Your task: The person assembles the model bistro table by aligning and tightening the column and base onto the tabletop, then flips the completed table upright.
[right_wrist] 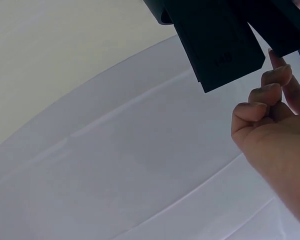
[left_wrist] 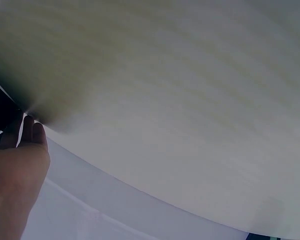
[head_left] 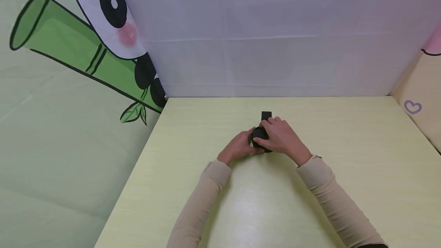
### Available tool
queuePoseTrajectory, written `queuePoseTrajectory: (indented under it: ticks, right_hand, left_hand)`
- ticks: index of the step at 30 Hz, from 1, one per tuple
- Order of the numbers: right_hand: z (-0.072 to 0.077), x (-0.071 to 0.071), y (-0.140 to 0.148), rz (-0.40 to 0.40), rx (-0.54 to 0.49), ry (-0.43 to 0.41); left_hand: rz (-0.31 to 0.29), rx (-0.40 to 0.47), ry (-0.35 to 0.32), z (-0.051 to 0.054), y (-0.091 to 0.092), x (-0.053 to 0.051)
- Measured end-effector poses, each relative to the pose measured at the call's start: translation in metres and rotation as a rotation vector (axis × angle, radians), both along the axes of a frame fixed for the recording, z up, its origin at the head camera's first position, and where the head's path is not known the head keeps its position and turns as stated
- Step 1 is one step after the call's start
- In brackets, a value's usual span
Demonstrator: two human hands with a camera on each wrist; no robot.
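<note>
A small black box-like object (head_left: 260, 133) is held between both hands over the far middle part of the table, with a flat rectangular flap (head_left: 266, 115) sticking out at its far end. My left hand (head_left: 239, 145) grips its left side, thumb along the near edge. From the right, my right hand (head_left: 281, 136) holds it with the thumb across the near face and the fingers by the flap. The right wrist view shows flat dark panels (right_wrist: 220, 50) with faint lettering, close to the right fingertips. Only a dark corner (left_wrist: 1, 107) shows in the left wrist view.
The pale wood-look table (head_left: 193, 125) ends at a plain lilac cloth backdrop (head_left: 268, 49). A green cloth with a bamboo print (head_left: 69, 37) hangs at the left. A beige panel with a purple heart (head_left: 412, 107) borders the right side.
</note>
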State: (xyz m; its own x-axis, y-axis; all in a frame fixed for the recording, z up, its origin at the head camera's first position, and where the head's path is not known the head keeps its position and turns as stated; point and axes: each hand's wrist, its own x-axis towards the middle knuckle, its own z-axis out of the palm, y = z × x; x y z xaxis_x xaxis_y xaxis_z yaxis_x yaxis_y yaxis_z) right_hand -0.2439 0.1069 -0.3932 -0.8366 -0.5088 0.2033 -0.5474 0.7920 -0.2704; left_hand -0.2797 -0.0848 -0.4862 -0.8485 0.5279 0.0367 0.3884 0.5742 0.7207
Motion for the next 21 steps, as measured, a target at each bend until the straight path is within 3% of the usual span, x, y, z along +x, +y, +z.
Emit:
queuePoseTrajectory:
  ticks: [21]
  right_hand:
    - [-0.0049, 0.0012, -0.0073, -0.027, 0.003, 0.050]
  left_hand:
    - [-0.002, 0.036, -0.005, -0.0006, -0.0020, 0.0010]
